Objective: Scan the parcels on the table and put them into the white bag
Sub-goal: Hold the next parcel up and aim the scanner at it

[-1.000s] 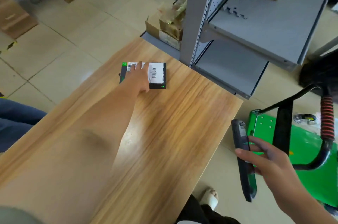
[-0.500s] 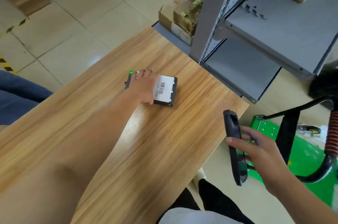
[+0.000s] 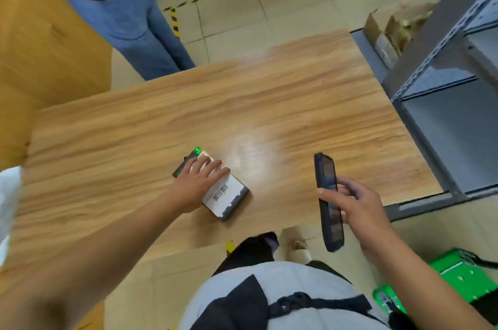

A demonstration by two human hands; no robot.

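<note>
Fingers (image 3: 215, 166) of the left hand (image 3: 199, 184) are lying fairly straight and spread across the top of the parcel (image 3: 229, 196), pressing down on it rather than curling round it; the thumb cannot be made out. The parcel is a flat dark box with a white label facing up, lying on the wooden counter (image 3: 269, 100) close to its near edge, about midway along that edge and turned at an angle to it. A barcode (image 3: 221, 191) is showing on the uncovered part of the label, and a small green sticker (image 3: 198, 150) is sitting at the parcel's far corner, just past the fingertips.

The right hand (image 3: 355, 205) is gripping a dark handheld scanner (image 3: 329, 203) — thumb on one long edge, fingers curled against the other — and holding it above the counter's near edge, to the right of the parcel and apart from it. Its lower end is hanging past the edge, over the floor.

At the left edge of the view something white (image 3: 8, 195) is showing beside the counter's left end — too blurred to identify. Beyond the far edge a person in blue jeans (image 3: 134, 22) is standing on the tiled floor. A grey metal shelf (image 3: 444, 127) is standing off the counter's right end, with an open carton (image 3: 388, 30) behind it, and a green cart (image 3: 463, 275) is sitting low on the right, beside the wearer.
</note>
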